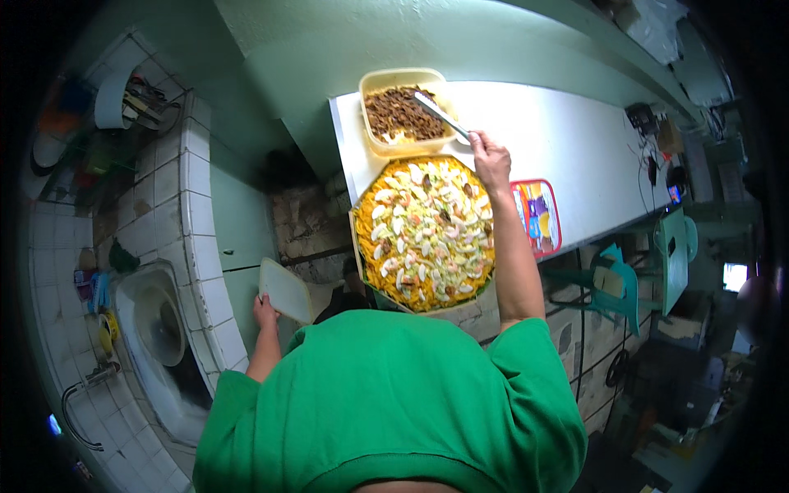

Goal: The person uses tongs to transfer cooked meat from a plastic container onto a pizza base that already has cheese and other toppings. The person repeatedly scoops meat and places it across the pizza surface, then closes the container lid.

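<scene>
My right hand (pixel 491 167) is closed around a pair of metal tongs (pixel 444 117). The tips of the tongs reach into a cream plastic container (pixel 376 148) holding dark brown, chopped-looking food (pixel 400 112). Just nearer to me lies an eight-sided tray (pixel 357 244) full of yellow noodles (pixel 376 278), topped with white egg slices, pale green shreds and pinkish pieces. My right forearm passes over the tray's right side. Low at the left, my left hand (pixel 265 312) grips a translucent white plastic lid (pixel 285 291) by its edge, away from the table.
The white table (pixel 575 123) runs off to the right against a green wall. A red-rimmed colourful package (pixel 538 218) lies beside the tray. On the left is a tiled counter with a sink (pixel 140 329) and a utensil holder (pixel 111 100). A teal chair (pixel 616 287) stands at the right.
</scene>
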`<state>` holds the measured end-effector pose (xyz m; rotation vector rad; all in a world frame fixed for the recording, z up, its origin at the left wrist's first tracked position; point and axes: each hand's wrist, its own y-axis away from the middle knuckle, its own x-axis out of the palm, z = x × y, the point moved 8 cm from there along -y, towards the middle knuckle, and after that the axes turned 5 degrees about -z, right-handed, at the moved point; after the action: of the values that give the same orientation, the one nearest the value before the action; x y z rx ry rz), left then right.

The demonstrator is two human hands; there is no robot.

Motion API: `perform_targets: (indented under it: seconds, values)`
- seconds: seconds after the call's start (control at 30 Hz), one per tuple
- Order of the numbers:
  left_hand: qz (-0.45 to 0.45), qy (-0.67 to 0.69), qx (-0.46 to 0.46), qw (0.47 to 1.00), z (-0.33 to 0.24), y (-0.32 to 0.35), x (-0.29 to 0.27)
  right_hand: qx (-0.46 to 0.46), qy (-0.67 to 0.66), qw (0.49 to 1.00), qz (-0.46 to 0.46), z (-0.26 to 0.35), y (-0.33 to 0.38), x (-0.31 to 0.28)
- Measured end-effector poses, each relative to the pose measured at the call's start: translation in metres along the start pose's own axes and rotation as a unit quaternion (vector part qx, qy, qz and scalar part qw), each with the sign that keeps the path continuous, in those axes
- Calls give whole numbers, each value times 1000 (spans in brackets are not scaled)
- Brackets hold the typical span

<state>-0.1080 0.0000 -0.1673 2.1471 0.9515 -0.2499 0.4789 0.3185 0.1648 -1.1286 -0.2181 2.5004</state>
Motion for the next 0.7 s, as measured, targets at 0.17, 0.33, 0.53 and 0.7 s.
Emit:
perform_targets:
  seconds: [0.17,0.33,0.53,0.7]
  values:
    - [-7,-6,-19,1000,0,4,4,40,-85,995,-17,-51,95,-99]
    - [-12,-41,-9,999,4,6,1,138,-34,989,-48,-109,227,-166]
    - [16,-46,4,999,8,13,9,242,-8,969,-45,-142,328,-168]
    - [51,-47,19,997,1,18,30,158,82,983,-44,-118,329,-168]
